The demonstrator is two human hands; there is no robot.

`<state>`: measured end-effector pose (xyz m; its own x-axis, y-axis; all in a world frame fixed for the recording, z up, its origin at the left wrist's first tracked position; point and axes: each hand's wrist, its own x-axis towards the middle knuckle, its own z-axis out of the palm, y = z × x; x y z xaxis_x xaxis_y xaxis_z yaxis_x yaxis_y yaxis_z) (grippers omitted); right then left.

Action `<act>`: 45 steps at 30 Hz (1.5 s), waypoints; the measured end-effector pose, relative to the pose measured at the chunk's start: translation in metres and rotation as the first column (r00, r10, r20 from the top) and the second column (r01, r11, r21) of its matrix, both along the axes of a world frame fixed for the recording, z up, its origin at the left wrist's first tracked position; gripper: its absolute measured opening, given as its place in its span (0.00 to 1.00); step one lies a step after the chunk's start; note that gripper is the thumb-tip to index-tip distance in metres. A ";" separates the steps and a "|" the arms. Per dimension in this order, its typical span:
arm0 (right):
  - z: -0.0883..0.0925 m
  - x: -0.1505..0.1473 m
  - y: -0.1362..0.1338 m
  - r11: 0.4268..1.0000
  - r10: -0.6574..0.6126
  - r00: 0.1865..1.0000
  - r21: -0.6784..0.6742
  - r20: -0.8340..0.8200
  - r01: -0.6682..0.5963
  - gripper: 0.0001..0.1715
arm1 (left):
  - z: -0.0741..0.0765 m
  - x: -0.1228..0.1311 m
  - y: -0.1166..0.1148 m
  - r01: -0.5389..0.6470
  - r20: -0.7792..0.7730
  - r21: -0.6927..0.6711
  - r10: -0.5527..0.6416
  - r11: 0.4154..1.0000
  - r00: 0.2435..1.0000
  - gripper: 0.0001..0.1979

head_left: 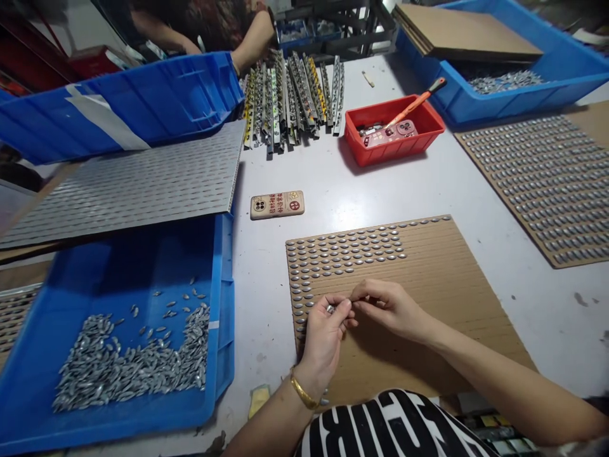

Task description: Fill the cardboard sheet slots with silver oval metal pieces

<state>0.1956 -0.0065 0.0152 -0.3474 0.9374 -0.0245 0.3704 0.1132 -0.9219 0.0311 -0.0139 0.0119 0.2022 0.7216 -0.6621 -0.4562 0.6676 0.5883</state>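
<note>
One metal piece, seemingly pinched in the left hand

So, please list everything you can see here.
blue plastic crates: three, blue, left and rear right
red plastic tray: one, red, rear centre
orange-handled tool: one, orange, in the tray
phone in a case: one, beige, table centre
metal strips: many, silver and yellow, rear centre
grey studded sheet: one, grey, left
cardboard sheets: two, brown, front centre and right
silver piece: one, silver, between hands
left hand: one, gold bracelet, front centre
right hand: one, bare, front centre
</note>
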 end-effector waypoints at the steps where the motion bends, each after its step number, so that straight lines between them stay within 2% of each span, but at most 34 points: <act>1: -0.002 0.003 0.000 0.999 0.001 1.000 0.039 0.015 -0.002 0.07 | 0.001 0.001 0.001 0.011 0.013 -0.003 -0.011 1.000 1.000 0.12; 3: -0.009 0.012 0.001 0.990 -0.025 0.997 0.140 0.067 0.015 0.07 | 0.003 0.001 0.003 -0.004 0.053 -0.023 0.005 1.000 0.999 0.12; 6: -0.027 0.027 0.010 0.945 -0.134 0.972 0.320 0.191 0.067 0.08 | 0.006 0.000 0.006 -0.074 0.085 -0.054 0.078 0.996 0.993 0.14; 9: -0.045 0.036 0.021 0.899 -0.175 0.925 0.437 0.336 0.011 0.10 | 0.008 -0.001 0.005 -0.063 0.082 -0.060 0.068 0.996 0.994 0.12; 13: -0.054 0.037 0.030 0.867 -0.170 0.833 0.482 0.527 -0.128 0.13 | 0.010 0.002 0.002 -0.017 0.070 -0.072 0.022 0.997 0.997 0.08; 18: -0.051 0.036 0.033 0.860 -0.192 0.751 0.477 0.632 -0.182 0.14 | 0.006 0.002 0.000 0.063 0.061 -0.035 -0.061 0.997 0.996 0.11; 21: -0.047 0.035 0.032 0.874 -0.188 0.778 0.464 0.600 -0.146 0.14 | 0.003 0.002 0.001 0.023 0.046 -0.037 -0.021 0.999 0.999 0.14; 24: -0.036 0.032 0.028 0.908 -0.169 0.886 0.417 0.433 -0.031 0.12 | 0.003 0.001 0.001 0.017 0.058 -0.056 -0.014 0.998 0.998 0.15; 26: -0.026 0.028 0.021 0.950 -0.122 0.957 0.310 0.261 0.036 0.10 | 0.003 0.001 0.001 0.019 0.057 -0.058 -0.016 0.998 0.998 0.14; 28: -0.017 0.022 0.014 0.987 -0.062 0.994 0.154 0.093 0.047 0.09 | 0.004 0.001 0.001 0.017 0.056 -0.041 -0.014 0.999 0.998 0.12; 31: -0.012 0.012 0.002 0.996 -0.075 0.990 -0.052 -0.116 0.069 0.09 | 0.003 0.004 0.000 0.017 0.051 -0.017 -0.016 1.000 0.999 0.10; 34: -0.013 0.005 -0.006 0.980 -0.171 0.960 -0.143 -0.221 0.142 0.09 | 0.001 0.010 -0.002 0.019 0.048 -0.014 -0.019 1.000 0.999 0.10; 36: -0.016 0.005 -0.010 0.980 -0.187 0.958 -0.105 -0.218 0.168 0.08 | 0.000 0.013 -0.003 0.021 0.069 -0.007 -0.021 1.000 0.997 0.09; 41: -0.023 0.015 -0.017 0.973 -0.112 0.994 0.204 -0.003 0.110 0.12 | 0.001 0.017 -0.003 0.068 0.128 -0.011 -0.066 0.998 0.990 0.08; 45: -0.027 0.024 -0.016 0.954 -0.091 0.993 0.293 0.079 0.064 0.14 | 0.007 0.015 0.002 0.128 0.154 -0.036 -0.121 0.991 0.981 0.10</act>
